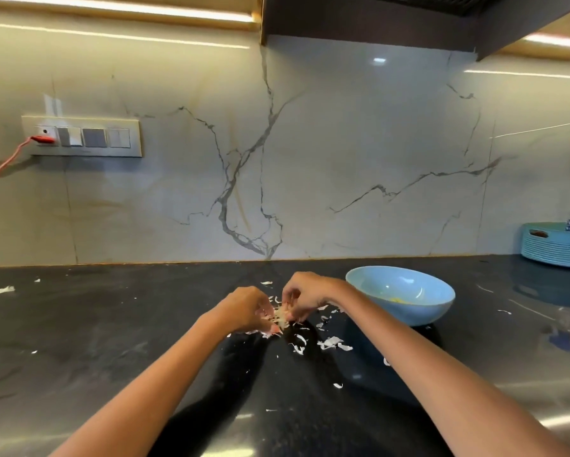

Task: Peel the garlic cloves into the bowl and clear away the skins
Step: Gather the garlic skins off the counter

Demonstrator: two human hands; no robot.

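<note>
Far left on the wall we see a switch panel with a red plug and its cord trailing off. Below it, a stray skin flake lies alone on the dark countertop. Moving to the middle, we find the left hand with its fingers curled, pinching a pale clump of garlic skins just above the counter. The right hand meets it from the other side, fingertips bent inward and gripping the same clump; we cannot tell whether a clove sits inside it. Loose white peelings are scattered on the counter just right of the hands. Beyond them stands the blue bowl, with something yellowish showing at its bottom. At the far right, near the wall, sits a turquoise basket.
</note>
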